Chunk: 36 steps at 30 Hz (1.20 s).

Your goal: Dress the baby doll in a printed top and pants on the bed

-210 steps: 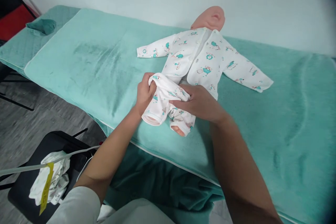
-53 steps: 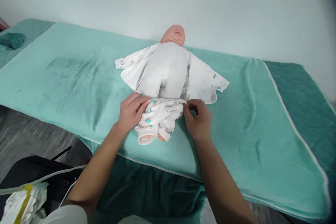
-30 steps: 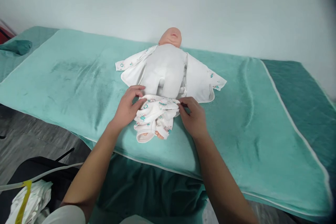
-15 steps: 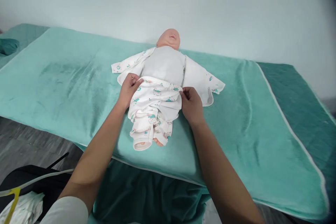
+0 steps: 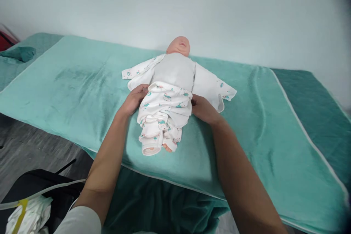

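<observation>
While reaching over the green bed (image 5: 290, 142), has left hand (image 5: 134, 99) and right hand (image 5: 205, 109) apart, at opposite sides of the printed trousers (image 5: 166, 104); cannot tell whether gripping. Has trousers around the waist of the doll (image 5: 174, 68), bunched lower down, with jacket (image 5: 208, 82) spread open on both sides.

Clock from view centre. Trousers (image 5: 166, 98), centre: white, small teal and pinkish scattered print. Jacket (image 5: 208, 84): same print on sleeves at 10 and 3; turned-back lining plain white. Doll's head (image 5: 178, 46), 12: pink; torso (image 5: 175, 69) below it, pale grey. Bed cover (image 5: 90, 91): mint green, white edging; end panel (image 5: 315, 102) at 3, darker teal. Drape (image 5: 159, 201), 6: deep green. Chair (image 5: 35, 181), 8: black. Strip (image 5: 19, 217), 8: yellow.
</observation>
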### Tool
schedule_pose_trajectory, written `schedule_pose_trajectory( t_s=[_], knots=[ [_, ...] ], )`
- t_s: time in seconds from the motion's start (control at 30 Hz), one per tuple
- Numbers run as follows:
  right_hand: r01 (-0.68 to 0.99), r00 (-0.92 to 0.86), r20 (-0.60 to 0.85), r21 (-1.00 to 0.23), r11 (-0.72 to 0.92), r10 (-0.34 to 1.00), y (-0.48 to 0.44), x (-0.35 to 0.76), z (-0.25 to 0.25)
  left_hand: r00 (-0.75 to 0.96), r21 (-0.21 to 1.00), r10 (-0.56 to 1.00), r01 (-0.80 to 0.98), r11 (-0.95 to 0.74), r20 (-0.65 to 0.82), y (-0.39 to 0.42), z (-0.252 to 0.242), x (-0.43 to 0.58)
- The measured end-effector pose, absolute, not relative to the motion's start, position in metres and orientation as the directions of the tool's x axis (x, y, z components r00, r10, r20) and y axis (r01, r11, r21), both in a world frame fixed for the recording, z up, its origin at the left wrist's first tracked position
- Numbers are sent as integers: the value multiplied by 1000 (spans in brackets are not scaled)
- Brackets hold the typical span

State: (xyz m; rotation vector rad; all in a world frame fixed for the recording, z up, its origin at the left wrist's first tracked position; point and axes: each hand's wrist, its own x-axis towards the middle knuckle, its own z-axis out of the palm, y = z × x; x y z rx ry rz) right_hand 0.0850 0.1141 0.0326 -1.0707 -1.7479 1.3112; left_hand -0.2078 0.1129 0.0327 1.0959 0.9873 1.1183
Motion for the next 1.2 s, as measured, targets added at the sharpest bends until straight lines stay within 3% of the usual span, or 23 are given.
schedule_pose_trajectory(
  t_s=[0.1, 0.27, 0.5, 1.2],
  knots=[
    [176, -296, 138, -965, 196, 945, 106, 76, 31, 222, 950, 974, -290, 113, -48, 111, 33, -208],
    [122, -234, 195, -966, 228, 952, 98, 67, 36, 267, 945, 963, -304, 118, -35, 109, 27, -209],
    [236, -85, 286, -925, 298, 955, 101, 74, 23, 333, 950, 942, -283, 130, -29, 109, 26, -207],
    [257, 14, 344, -909, 329, 939, 110, 81, -3, 426, 963, 905, -235, 132, -20, 109, 28, -196]
  ],
)
